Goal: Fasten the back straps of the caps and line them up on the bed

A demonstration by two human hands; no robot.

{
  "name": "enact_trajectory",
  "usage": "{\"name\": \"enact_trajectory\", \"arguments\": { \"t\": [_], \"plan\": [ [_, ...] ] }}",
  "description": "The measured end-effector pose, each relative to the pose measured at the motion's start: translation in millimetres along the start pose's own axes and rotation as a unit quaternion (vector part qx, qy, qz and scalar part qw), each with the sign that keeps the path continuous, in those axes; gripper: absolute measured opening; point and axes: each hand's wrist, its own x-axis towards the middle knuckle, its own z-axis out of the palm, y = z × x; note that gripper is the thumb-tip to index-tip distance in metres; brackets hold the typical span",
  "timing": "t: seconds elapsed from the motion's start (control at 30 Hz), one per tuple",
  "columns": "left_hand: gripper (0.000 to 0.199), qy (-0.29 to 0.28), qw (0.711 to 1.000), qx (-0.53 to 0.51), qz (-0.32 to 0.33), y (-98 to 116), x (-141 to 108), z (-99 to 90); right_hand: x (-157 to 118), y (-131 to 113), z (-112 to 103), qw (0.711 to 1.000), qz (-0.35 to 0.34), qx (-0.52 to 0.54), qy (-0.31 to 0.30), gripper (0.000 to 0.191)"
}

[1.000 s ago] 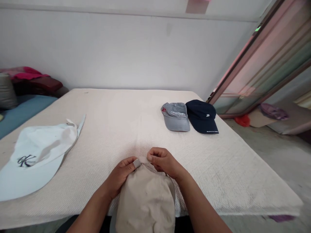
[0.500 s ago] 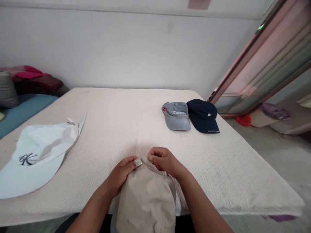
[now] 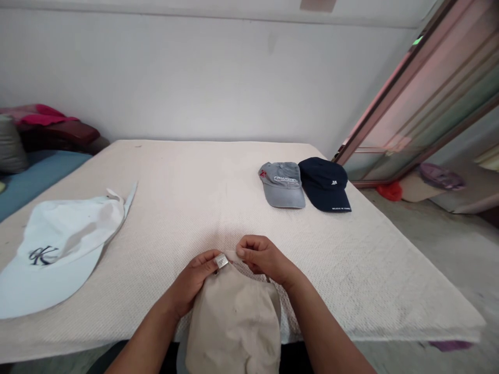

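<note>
The beige cap (image 3: 236, 322) lies at the tabletop's (image 3: 187, 208) near edge, long axis running toward the wearer, back opening facing away. The left hand (image 3: 197, 275) pinches closed on its metal buckle (image 3: 221, 261); the right hand (image 3: 261, 257) pinches the strap (image 3: 233, 255), fingers curled shut.

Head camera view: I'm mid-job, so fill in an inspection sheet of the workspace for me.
Surface: pale textured cloth, with a few small dark specks.
Job's things: beige cap at the near edge, with a metal buckle and strap at its opening.
Clutter: white cap at left; grey cap and navy cap side by side at far right.
Grippers: bare hands; left hand pinches beside the buckle, right hand pinches the strap.
Cables: nothing seen.
Surroundings: pale wall behind; grey cushion at left; red item on the floor at right.
</note>
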Motion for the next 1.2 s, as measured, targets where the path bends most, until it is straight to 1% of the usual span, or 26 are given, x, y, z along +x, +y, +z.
{"name": "enact_trajectory", "arguments": {
  "t": [0.1, 0.23, 0.43, 0.63, 0.83, 1.03, 1.13, 1.2],
  "plan": [
    [0.015, 0.007, 1.000, -0.002, -0.004, -0.2, 0.2, 0.0, -0.3, -0.4, 0.4, 1.000, 0.007, -0.015, -0.001, 0.021],
    [0.017, 0.015, 1.000, -0.009, -0.006, -0.5, 0.1, 0.4, -1.3, -1.8, 0.3, 1.000, 0.012, -0.011, -0.004, 0.022],
    [0.016, -0.003, 1.000, -0.021, -0.008, 1.0, -1.6, 2.9, -2.3, -4.4, -0.4, 0.999, 0.031, -0.030, -0.021, 0.019],
    [0.015, -0.002, 1.000, -0.018, -0.009, 2.1, -1.2, 3.9, -2.7, -4.9, -2.1, 0.999, 0.030, -0.028, -0.021, 0.018],
    [0.020, 0.005, 1.000, 0.009, -0.018, 1.5, -2.4, 4.8, -0.1, -2.3, -2.3, 0.998, 0.023, -0.065, -0.012, 0.015],
    [0.021, 0.039, 0.999, 0.025, -0.014, -2.6, -3.2, 1.0, -0.9, -4.8, -2.0, 0.995, 0.022, -0.096, -0.017, 0.010],
    [0.020, 0.039, 0.998, 0.038, -0.013, -3.3, -3.6, -0.1, -1.3, -5.3, -2.5, 0.992, 0.032, -0.115, -0.028, 0.009],
    [0.018, 0.029, 0.998, 0.052, -0.005, -2.6, -3.7, 0.5, -1.2, -4.8, -2.8, 0.992, 0.034, -0.121, -0.029, 0.009]
  ]
}}
